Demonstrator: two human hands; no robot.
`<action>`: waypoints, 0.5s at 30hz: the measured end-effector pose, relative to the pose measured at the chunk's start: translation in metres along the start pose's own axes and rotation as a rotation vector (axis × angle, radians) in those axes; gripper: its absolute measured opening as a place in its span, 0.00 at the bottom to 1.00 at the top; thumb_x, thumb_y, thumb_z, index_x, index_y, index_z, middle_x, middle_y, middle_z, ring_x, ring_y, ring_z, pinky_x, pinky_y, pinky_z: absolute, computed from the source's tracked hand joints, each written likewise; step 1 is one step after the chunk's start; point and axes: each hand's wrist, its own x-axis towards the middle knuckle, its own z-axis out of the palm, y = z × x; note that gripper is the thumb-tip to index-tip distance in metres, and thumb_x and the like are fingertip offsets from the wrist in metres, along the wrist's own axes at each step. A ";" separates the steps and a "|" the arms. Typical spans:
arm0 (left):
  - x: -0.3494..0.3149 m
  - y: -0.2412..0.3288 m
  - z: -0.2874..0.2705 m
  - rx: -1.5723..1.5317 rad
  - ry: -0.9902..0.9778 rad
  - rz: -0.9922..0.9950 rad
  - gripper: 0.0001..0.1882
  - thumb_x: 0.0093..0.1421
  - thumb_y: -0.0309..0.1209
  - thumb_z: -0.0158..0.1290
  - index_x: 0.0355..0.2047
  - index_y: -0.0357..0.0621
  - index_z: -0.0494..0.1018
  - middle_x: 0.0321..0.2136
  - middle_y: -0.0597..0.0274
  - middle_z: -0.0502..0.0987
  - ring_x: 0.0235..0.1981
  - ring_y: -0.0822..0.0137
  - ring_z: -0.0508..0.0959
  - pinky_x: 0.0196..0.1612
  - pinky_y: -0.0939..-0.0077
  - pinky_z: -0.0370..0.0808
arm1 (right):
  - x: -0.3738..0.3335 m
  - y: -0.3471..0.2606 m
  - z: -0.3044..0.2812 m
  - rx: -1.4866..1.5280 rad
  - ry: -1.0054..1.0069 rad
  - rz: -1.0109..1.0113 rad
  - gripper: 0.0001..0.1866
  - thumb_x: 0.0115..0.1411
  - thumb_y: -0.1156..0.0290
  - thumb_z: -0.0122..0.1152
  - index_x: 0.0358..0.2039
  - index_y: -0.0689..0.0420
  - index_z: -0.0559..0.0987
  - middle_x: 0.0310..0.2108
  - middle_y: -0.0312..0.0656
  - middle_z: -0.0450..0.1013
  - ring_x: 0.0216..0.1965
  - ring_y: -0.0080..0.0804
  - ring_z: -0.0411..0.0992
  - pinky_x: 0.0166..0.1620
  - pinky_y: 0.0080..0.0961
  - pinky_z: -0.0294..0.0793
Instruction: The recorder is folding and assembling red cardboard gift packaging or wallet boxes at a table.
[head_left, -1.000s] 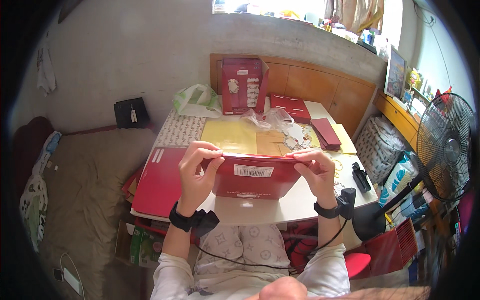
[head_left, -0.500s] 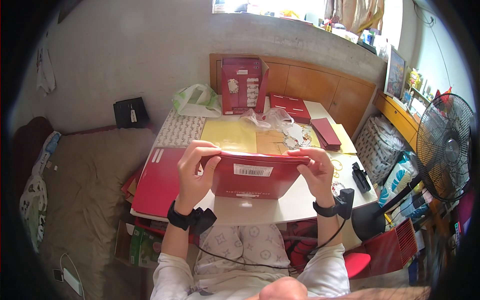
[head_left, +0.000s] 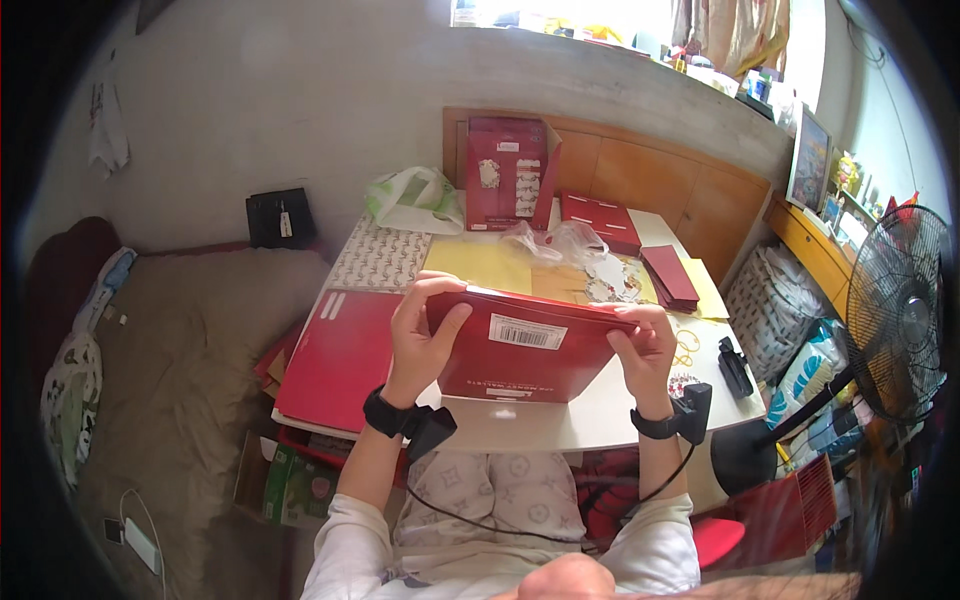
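A flat red cardboard box (head_left: 520,362) stands tilted over the table's near part, a white barcode label on the face toward me. My left hand (head_left: 422,325) grips its upper left corner, thumb on the near face and fingers over the top edge. At the upper right corner my right hand (head_left: 647,352) pinches it the same way. Black bands with small devices sit on both wrists, joined by a cable. Left of the box lies a stack of large red sheets (head_left: 335,365). Beyond it are a yellow sheet (head_left: 480,262) and white floral cut-outs (head_left: 612,280).
Farther back on the white table (head_left: 600,425) stand an upright maroon display box (head_left: 508,180), a red box (head_left: 600,220) and plastic bags (head_left: 415,200). Maroon envelopes (head_left: 670,277) and a black clip-like object (head_left: 734,368) lie right. A fan (head_left: 900,315) stands right, a bed (head_left: 190,370) left.
The view has shifted slightly, so the scene sits farther right. Both hands keep hold of the red box, which now leans a little more, its right end lower.
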 end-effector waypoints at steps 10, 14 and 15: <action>0.006 0.017 0.001 0.061 -0.015 -0.043 0.08 0.60 0.17 0.55 0.40 0.35 0.75 0.40 0.58 0.74 0.42 0.68 0.75 0.47 0.77 0.72 | 0.004 -0.002 -0.006 -0.004 -0.032 -0.039 0.11 0.61 0.88 0.58 0.43 0.63 0.74 0.47 0.58 0.77 0.48 0.36 0.77 0.48 0.28 0.78; 0.004 0.016 0.000 0.118 -0.024 -0.033 0.07 0.62 0.20 0.55 0.42 0.36 0.73 0.40 0.59 0.73 0.43 0.69 0.74 0.48 0.78 0.70 | 0.006 -0.003 -0.003 -0.032 -0.029 -0.064 0.09 0.62 0.86 0.57 0.41 0.63 0.74 0.46 0.57 0.77 0.49 0.36 0.77 0.49 0.28 0.77; 0.004 0.016 0.001 0.141 -0.007 -0.006 0.08 0.61 0.17 0.54 0.41 0.35 0.74 0.39 0.58 0.74 0.41 0.69 0.75 0.46 0.78 0.71 | 0.005 -0.003 -0.002 -0.035 -0.028 -0.064 0.09 0.62 0.86 0.57 0.41 0.63 0.74 0.46 0.57 0.77 0.49 0.36 0.77 0.49 0.28 0.77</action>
